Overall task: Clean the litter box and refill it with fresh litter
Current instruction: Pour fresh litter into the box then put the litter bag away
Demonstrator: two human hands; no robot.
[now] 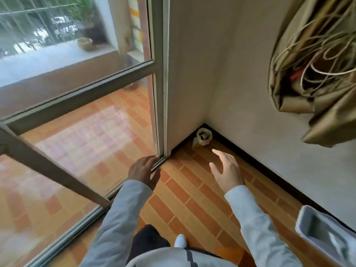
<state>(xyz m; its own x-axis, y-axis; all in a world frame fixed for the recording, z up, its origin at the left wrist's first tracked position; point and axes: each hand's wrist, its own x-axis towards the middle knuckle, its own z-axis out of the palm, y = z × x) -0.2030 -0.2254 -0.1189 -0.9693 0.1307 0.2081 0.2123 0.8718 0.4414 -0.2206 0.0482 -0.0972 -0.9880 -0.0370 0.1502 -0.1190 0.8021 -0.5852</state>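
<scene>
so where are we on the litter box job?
Done: nothing visible. In hand: left hand grips the glass door frame; right hand reaches, open, toward a small bag in the corner. Left: grey bin at lower right looks unfilled; no fresh litter visible.

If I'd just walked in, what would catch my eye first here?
Probably the two hands low in the middle: the left hand holds the edge of the glass door, while the right hand reaches, open, toward a small bag in the wall corner. A grey bin sits at lower right.
</scene>
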